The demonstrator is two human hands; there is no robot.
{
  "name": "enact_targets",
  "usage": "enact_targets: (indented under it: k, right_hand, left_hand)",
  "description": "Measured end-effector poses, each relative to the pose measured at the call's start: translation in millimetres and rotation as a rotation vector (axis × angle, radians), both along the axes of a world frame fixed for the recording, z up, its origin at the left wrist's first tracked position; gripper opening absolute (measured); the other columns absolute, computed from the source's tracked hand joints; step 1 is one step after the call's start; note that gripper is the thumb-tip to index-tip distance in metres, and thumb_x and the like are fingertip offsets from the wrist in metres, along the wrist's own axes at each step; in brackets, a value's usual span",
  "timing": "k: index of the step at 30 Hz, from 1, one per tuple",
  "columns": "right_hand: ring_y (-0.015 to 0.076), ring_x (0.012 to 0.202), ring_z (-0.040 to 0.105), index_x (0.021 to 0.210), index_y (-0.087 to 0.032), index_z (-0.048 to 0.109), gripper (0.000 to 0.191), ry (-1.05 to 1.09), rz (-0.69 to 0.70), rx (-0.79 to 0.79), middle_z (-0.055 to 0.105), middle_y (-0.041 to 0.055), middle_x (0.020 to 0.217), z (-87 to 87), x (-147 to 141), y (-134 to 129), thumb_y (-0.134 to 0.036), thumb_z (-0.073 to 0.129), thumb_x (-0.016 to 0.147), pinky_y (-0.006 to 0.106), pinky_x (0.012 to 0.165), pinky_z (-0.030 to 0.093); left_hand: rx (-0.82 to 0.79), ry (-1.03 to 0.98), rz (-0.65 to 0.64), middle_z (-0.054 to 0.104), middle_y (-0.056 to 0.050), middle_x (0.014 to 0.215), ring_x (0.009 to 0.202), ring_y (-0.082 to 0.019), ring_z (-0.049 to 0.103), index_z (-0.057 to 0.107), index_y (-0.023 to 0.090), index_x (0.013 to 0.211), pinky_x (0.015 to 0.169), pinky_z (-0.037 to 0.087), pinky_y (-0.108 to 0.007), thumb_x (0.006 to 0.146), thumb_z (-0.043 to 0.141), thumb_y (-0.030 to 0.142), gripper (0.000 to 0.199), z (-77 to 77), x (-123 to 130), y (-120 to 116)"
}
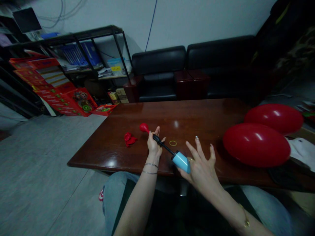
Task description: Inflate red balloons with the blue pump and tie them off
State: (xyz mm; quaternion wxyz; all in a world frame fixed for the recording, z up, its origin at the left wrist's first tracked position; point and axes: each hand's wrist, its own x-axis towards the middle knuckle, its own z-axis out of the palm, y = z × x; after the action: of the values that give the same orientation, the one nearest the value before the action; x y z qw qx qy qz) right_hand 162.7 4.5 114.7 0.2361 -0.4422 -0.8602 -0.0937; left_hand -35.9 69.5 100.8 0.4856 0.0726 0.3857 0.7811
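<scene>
My left hand (154,146) is closed around the black front end of a hand balloon pump (180,161). A small, slightly filled red balloon (143,127) sticks out beyond my fingers on the nozzle end. The pump's black shaft leads to its light blue barrel, which points toward my right hand (202,167). That hand has its fingers spread, with the thumb side and palm against the blue barrel's end. Limp red balloons (129,139) lie left of my left hand. Just beyond the shaft, a yellow rubber band (173,143) rests on the table.
On the brown table (98,150), two big red balloons (257,145) sit at the right by a white cloth (304,150). Black sofas (158,65) stand behind. At the left are a shelf rack (98,32) and stacked red boxes (59,95).
</scene>
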Motion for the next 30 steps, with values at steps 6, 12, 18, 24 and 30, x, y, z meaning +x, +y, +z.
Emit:
enact_targets:
  k: [6,12,18,24,30]
  right_hand:
    - [0.0391,0.152,0.026,0.086,-0.02,0.077,0.022,-0.004,0.006,-0.057,0.052,0.0108,0.152,9.2,-25,19,-0.039,0.071,0.077,0.071,0.12,0.007]
    - [0.0386,0.153,0.024,0.089,-0.021,0.078,0.021,0.018,0.025,-0.062,0.053,0.0109,0.151,5.8,-34,22,-0.037,0.072,0.076,0.071,0.12,0.006]
    - [0.0397,0.151,0.028,0.08,-0.018,0.077,0.025,0.024,0.008,-0.066,0.053,0.0121,0.151,-5.2,-16,16,-0.042,0.07,0.077,0.069,0.121,0.002]
    - [0.0383,0.15,0.031,0.08,-0.02,0.075,0.028,0.056,-0.012,0.006,0.055,0.0108,0.149,-8.9,8,0,-0.046,0.065,0.081,0.068,0.122,0.0]
    - [0.0386,0.15,0.03,0.078,-0.02,0.076,0.023,0.038,0.004,0.016,0.056,0.0106,0.148,-2.4,-2,13,-0.042,0.068,0.079,0.066,0.123,-0.004]
  left_hand:
    - [0.076,-0.039,-0.116,0.066,-0.008,0.137,0.141,-0.024,0.048,0.054,0.022,0.085,0.101,0.052,-0.047,0.101,0.044,0.039,0.026,-14.3,29,-4]
    - [0.032,-0.051,-0.089,0.065,-0.01,0.137,0.135,-0.023,0.055,0.062,0.02,0.099,0.105,0.05,-0.042,0.1,0.046,0.033,0.021,-22.8,23,-6]
    - [-0.012,0.02,-0.034,0.073,-0.011,0.118,0.123,-0.023,0.062,0.053,0.02,0.085,0.093,0.055,-0.044,0.098,0.048,0.029,0.016,-24.8,19,-6]
    - [-0.016,0.04,0.01,0.074,-0.01,0.117,0.13,-0.021,0.056,0.048,0.021,0.079,0.096,0.053,-0.045,0.099,0.045,0.03,0.022,-8.8,2,2]
    - [0.076,-0.055,-0.157,0.07,-0.009,0.126,0.132,-0.024,0.055,0.05,0.022,0.082,0.091,0.056,-0.046,0.102,0.043,0.038,0.026,-11.9,29,-8]
